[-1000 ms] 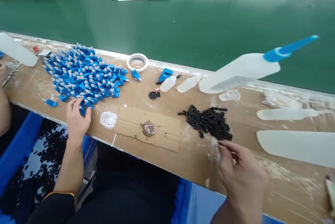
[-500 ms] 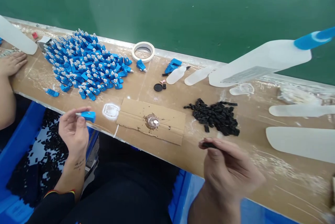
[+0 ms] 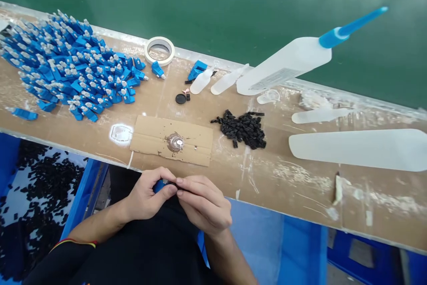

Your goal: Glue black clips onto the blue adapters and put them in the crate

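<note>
Close to my body, just off the table's front edge, my two hands meet fingertip to fingertip. My left hand [image 3: 151, 194] is closed on a small blue plastic part [image 3: 159, 186], mostly covered by the fingers. Pinched in my right hand [image 3: 203, 202] is a small black piece [image 3: 174, 184], held against the blue part; where they join is hidden. Beyond the hands lies a cardboard strip [image 3: 150, 136] with a glossy clear blob [image 3: 175, 142] on it. A heap of black pieces [image 3: 242, 128] sits to its right, and a large pile of blue parts with whitish tips [image 3: 73, 67] to its left.
A tape roll [image 3: 169, 56] lies at the back. White bottles, one large with a blue nozzle [image 3: 293, 65] and another large one [image 3: 360, 148], lie on the right. Below the left edge, a blue bin [image 3: 88, 187] holds many black pieces.
My hands were apart, the left with the blue part and the right with the black piece; they have come together in front of me. The view has shifted to the right.
</note>
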